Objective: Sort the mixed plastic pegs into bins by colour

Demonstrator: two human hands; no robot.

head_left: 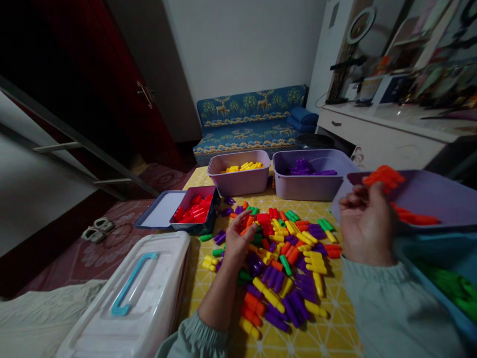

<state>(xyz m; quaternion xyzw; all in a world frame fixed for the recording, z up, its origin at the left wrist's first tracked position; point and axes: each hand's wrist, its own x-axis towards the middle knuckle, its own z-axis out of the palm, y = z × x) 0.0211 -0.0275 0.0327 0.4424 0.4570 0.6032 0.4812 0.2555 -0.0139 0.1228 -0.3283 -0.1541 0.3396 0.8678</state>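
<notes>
My right hand (367,221) is raised at the right and grips a bundle of orange plastic pieces (384,178). Beneath it is a lilac bin (439,191) with more orange pieces (417,217) inside. Over the left part of a mixed pile of finger-shaped plastic pieces (288,263) hovers my left hand (238,238), thumb and fingers apart. Orange and red pieces show behind its fingers; whether it touches them is unclear. The pile mixes yellow, purple, orange, red and green, some pieces joined side by side.
Lilac bins hold yellow pieces (244,167) and purple pieces (305,168) at the back. An open dark box (211,214) contains red pieces. Green pieces lie in a blue bin (413,248) at right. A lidded white box (149,293) stands left. Behind is a blue sofa (249,129).
</notes>
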